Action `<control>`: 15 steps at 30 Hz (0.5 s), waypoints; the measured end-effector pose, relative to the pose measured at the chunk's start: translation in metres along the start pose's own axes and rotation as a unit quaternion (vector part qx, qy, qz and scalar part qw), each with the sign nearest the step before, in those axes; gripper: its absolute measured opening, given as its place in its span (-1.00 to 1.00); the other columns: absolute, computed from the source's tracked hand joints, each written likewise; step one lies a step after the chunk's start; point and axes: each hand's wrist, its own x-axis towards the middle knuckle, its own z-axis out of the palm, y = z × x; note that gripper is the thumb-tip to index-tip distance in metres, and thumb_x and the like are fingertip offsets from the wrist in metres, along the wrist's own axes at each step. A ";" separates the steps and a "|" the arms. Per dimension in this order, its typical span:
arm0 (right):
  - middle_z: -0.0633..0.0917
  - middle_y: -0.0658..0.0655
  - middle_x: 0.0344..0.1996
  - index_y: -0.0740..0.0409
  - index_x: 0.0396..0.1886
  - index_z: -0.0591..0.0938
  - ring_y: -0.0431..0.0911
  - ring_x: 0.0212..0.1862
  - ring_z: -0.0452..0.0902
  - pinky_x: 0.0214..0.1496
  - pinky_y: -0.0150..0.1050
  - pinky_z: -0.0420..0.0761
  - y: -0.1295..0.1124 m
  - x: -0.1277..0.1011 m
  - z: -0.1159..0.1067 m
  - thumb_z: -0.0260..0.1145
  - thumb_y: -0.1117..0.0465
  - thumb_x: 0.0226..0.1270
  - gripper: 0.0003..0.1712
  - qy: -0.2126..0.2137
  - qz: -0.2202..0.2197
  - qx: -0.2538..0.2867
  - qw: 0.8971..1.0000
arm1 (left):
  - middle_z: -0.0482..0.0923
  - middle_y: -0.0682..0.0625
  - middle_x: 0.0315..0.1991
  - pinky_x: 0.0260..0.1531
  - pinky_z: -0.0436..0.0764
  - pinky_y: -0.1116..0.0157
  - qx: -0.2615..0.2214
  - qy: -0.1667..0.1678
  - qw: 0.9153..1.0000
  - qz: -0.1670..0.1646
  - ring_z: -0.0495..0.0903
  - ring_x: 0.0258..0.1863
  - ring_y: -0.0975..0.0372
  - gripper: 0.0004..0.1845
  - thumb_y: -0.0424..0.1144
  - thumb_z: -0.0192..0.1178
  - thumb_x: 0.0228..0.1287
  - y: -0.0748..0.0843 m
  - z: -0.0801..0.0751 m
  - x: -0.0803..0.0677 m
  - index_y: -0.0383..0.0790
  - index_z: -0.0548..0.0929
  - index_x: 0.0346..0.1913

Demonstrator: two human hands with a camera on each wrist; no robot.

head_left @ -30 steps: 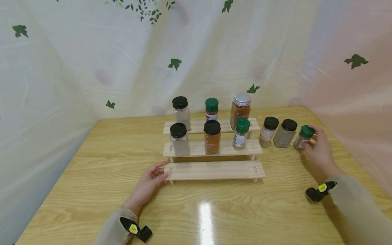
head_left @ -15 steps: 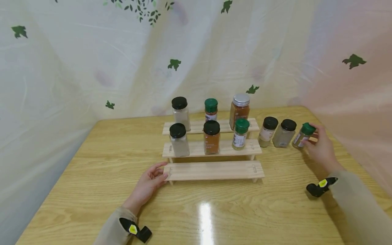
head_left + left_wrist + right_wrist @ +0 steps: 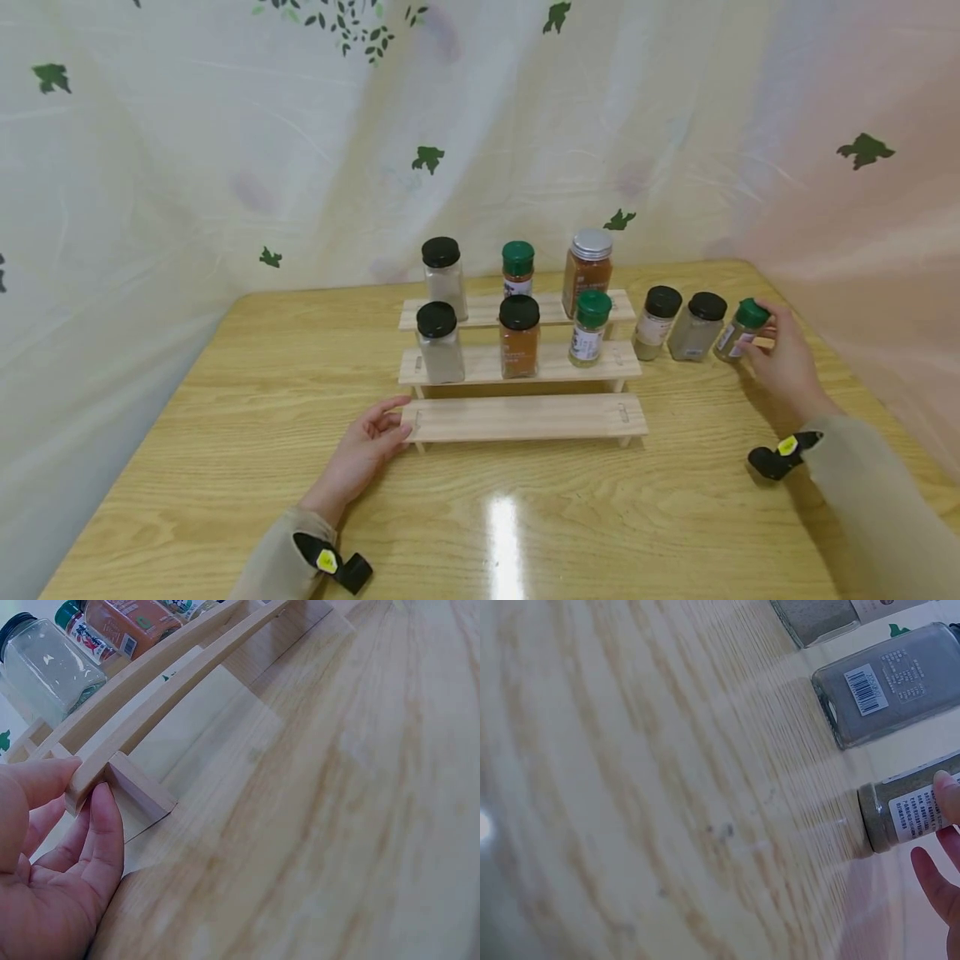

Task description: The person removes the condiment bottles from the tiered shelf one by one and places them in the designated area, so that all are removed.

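My right hand [image 3: 787,362] grips a small spice jar [image 3: 738,332] with a green lid, at the right end of a row on the table. In the right wrist view the thumb presses on the labelled side of that jar [image 3: 911,806]. My left hand [image 3: 360,454] pinches the left end of the lowest tier of a three-tier wooden spice rack [image 3: 525,418]. Up close, the left thumb and fingers lie on either side of the rack's board end [image 3: 86,776]. The upper two tiers carry several spice jars; the lowest board is bare.
Two black-lidded jars, one with a pale label [image 3: 656,323] and one of grey powder [image 3: 697,327], stand between the rack and the held jar. A leaf-patterned curtain [image 3: 337,167] hangs behind the wooden table [image 3: 262,392].
The green-lidded jar has shifted slightly left in my right hand, and more of its label shows. My left hand and the rack have stayed in place.
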 end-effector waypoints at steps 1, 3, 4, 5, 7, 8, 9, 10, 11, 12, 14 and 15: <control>0.30 0.57 0.02 0.39 0.37 0.05 0.45 -0.02 0.32 -0.35 -0.70 0.33 0.001 0.000 0.000 0.17 0.56 0.23 -0.24 -0.001 -0.001 0.001 1.000 | 0.53 0.10 -0.21 -0.16 0.61 0.45 -0.001 0.000 1.000 0.000 0.56 -0.22 0.39 -0.43 -0.49 0.07 0.31 0.000 0.000 0.000 -0.44 0.20 0.36; 0.30 0.58 0.02 0.40 0.38 0.05 0.47 -0.02 0.32 -0.37 -0.68 0.33 0.001 0.000 0.000 0.17 0.55 0.24 -0.24 -0.001 -0.005 0.001 1.000 | 0.53 0.09 -0.21 -0.15 0.61 0.45 -0.001 0.000 1.000 -0.002 0.56 -0.22 0.38 -0.43 -0.49 0.07 0.31 0.000 0.001 0.000 -0.44 0.20 0.36; 0.30 0.58 0.01 0.39 0.38 0.05 0.47 -0.02 0.32 -0.37 -0.71 0.27 0.001 0.000 0.000 0.17 0.56 0.23 -0.24 -0.001 -0.006 0.000 1.000 | 0.53 0.09 -0.20 -0.15 0.61 0.45 -0.001 0.000 1.000 -0.004 0.56 -0.22 0.38 -0.43 -0.49 0.06 0.31 0.000 0.001 0.000 -0.43 0.20 0.36; 0.30 0.58 0.01 0.39 0.38 0.05 0.48 -0.03 0.33 -0.38 -0.67 0.32 0.001 0.000 0.000 0.17 0.55 0.23 -0.23 -0.002 -0.006 -0.001 1.000 | 0.53 0.09 -0.20 -0.15 0.61 0.44 0.000 0.001 1.000 -0.005 0.56 -0.21 0.38 -0.43 -0.49 0.06 0.32 0.000 0.001 0.000 -0.43 0.20 0.36; 0.31 0.58 0.01 0.39 0.38 0.04 0.49 -0.03 0.34 -0.38 -0.68 0.29 0.002 0.000 0.000 0.17 0.55 0.24 -0.23 -0.003 -0.007 -0.004 1.000 | 0.52 0.09 -0.20 -0.16 0.61 0.44 0.001 0.003 1.000 -0.006 0.55 -0.22 0.38 -0.43 -0.49 0.06 0.32 0.000 0.001 0.000 -0.42 0.21 0.36; 0.31 0.58 0.01 0.39 0.38 0.04 0.48 -0.03 0.34 -0.38 -0.68 0.30 0.002 0.001 0.000 0.17 0.55 0.24 -0.23 -0.004 -0.006 -0.005 1.000 | 0.52 0.09 -0.20 -0.16 0.61 0.44 0.002 0.003 1.000 -0.006 0.55 -0.22 0.38 -0.44 -0.49 0.06 0.31 0.000 0.001 0.000 -0.41 0.22 0.36; 0.31 0.58 0.01 0.39 0.39 0.04 0.48 -0.03 0.34 -0.38 -0.68 0.30 0.003 0.001 0.000 0.16 0.55 0.24 -0.23 -0.006 -0.006 -0.004 1.000 | 0.52 0.09 -0.20 -0.15 0.61 0.44 0.003 0.004 1.000 -0.006 0.55 -0.22 0.38 -0.44 -0.49 0.06 0.31 0.000 0.001 0.000 -0.41 0.22 0.36; 0.31 0.58 0.01 0.39 0.39 0.03 0.48 -0.03 0.34 -0.37 -0.70 0.30 0.003 0.001 0.000 0.16 0.55 0.24 -0.23 -0.008 -0.006 -0.003 1.000 | 0.52 0.09 -0.21 -0.16 0.61 0.44 0.002 0.004 1.000 -0.006 0.55 -0.22 0.38 -0.44 -0.49 0.07 0.31 0.000 0.001 0.000 -0.41 0.22 0.36; 0.30 0.58 0.02 0.39 0.39 0.03 0.48 -0.03 0.34 -0.36 -0.72 0.29 0.003 0.002 0.000 0.15 0.55 0.25 -0.23 -0.010 -0.005 0.000 1.000 | 0.51 0.09 -0.21 -0.15 0.61 0.44 0.002 0.004 1.000 -0.004 0.54 -0.22 0.38 -0.44 -0.49 0.07 0.31 0.000 0.000 0.000 -0.41 0.22 0.36; 0.30 0.58 0.02 0.39 0.39 0.02 0.47 -0.03 0.34 -0.35 -0.78 0.24 0.003 0.002 0.001 0.15 0.55 0.25 -0.23 -0.012 -0.006 0.002 1.000 | 0.51 0.09 -0.21 -0.16 0.61 0.44 0.001 0.004 1.000 -0.003 0.54 -0.22 0.38 -0.43 -0.49 0.07 0.31 0.000 0.000 0.000 -0.42 0.22 0.36; 0.30 0.58 0.01 0.41 0.39 0.03 0.46 -0.03 0.34 -0.32 -0.83 0.21 0.002 0.003 0.000 0.16 0.57 0.23 -0.22 -0.012 -0.008 0.007 1.000 | 0.52 0.10 -0.22 -0.16 0.61 0.44 -0.001 0.002 1.000 -0.001 0.54 -0.23 0.39 -0.43 -0.50 0.06 0.31 0.000 0.000 0.001 -0.42 0.21 0.36; 0.31 0.58 0.02 0.41 0.39 0.03 0.45 -0.03 0.34 -0.32 -0.84 0.20 0.002 0.003 0.000 0.16 0.57 0.23 -0.22 -0.013 -0.008 0.006 1.000 | 0.52 0.11 -0.22 -0.16 0.61 0.45 -0.002 0.001 1.000 0.001 0.55 -0.23 0.39 -0.43 -0.50 0.06 0.31 -0.001 0.000 0.001 -0.43 0.21 0.36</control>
